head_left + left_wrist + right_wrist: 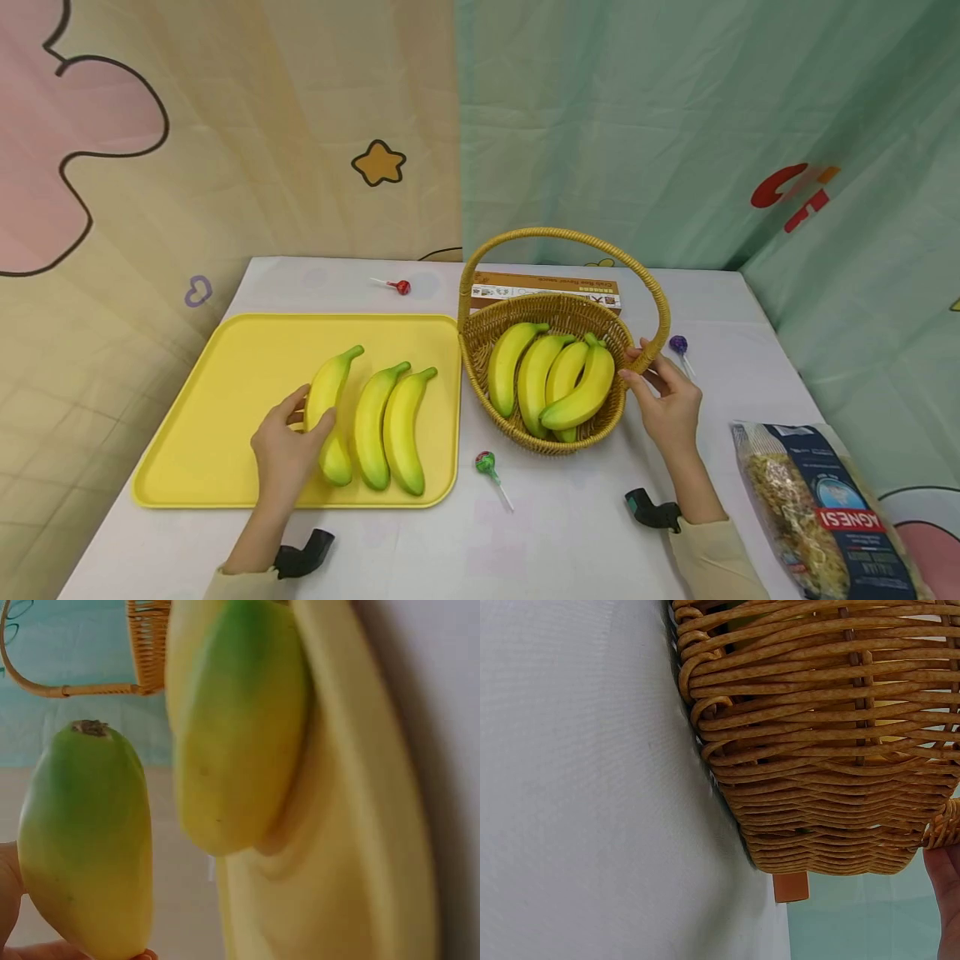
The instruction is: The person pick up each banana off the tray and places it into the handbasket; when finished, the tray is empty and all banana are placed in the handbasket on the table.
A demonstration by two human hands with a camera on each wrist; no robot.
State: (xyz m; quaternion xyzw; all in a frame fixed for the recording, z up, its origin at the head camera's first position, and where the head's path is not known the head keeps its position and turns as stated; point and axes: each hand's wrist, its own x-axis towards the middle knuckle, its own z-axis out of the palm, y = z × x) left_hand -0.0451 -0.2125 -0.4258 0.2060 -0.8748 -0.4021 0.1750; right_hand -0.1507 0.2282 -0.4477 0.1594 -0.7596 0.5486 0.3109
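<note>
My left hand (pixel 287 450) grips a yellow banana (pixel 330 404) over the yellow tray (pixel 240 400), thumb on one side and fingers on the other. In the left wrist view the held banana (pixel 90 840) stands apart from the tray surface, its green-tinged end up. Just right of it, two more bananas (pixel 377 429) lie side by side on the tray. My right hand (pixel 669 408) pinches the right side of the wicker basket (pixel 551 448) where the handle meets the rim. Several bananas (pixel 581 392) lie inside the basket.
Behind the basket lies a brown box (pixel 543 283). A green lollipop (pixel 487 467) is in front of it, a purple lollipop (pixel 678 344) to its right, and a red lollipop (pixel 402 287) behind the tray. A pasta bag (pixel 817 500) lies at the right.
</note>
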